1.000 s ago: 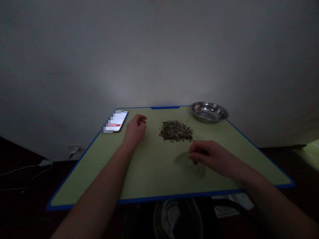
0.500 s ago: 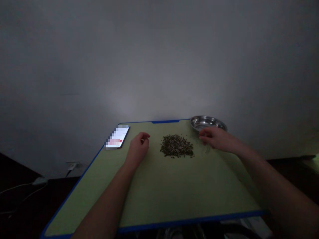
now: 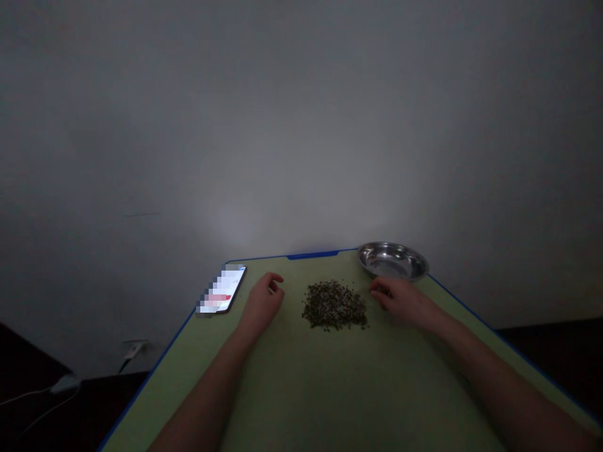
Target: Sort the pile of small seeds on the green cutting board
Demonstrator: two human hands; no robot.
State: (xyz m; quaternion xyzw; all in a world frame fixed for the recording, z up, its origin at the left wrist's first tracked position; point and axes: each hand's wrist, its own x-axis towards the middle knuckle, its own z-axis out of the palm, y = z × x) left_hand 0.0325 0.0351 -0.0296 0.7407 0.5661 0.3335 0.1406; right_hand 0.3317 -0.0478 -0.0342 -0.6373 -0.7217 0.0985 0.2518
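A loose pile of small dark seeds or grains point(image 3: 334, 306) lies on the light green tabletop point(image 3: 348, 389). On its left, my left hand point(image 3: 264, 300) rests on the table with fingers loosely curled; a gap shows between thumb and forefinger, and I see nothing in it. My right hand point(image 3: 398, 302) is just right of the pile, fingers bent towards it and thumb apart from them; no held thing is visible, though the inner fingers are in shadow. Behind the right hand stands a shallow steel bowl point(image 3: 393, 260), its near rim close to the knuckles.
A phone point(image 3: 223, 292) with a lit, partly blurred screen lies at the table's left edge. The blue-edged table meets a grey wall point(image 3: 301, 138). A plug point(image 3: 134, 353) and white cables are low on the left.
My right hand has moved left and nearer the pile, away from the bowl's front. The left hand stays beside the pile. The view has tilted up, so everything sits lower.
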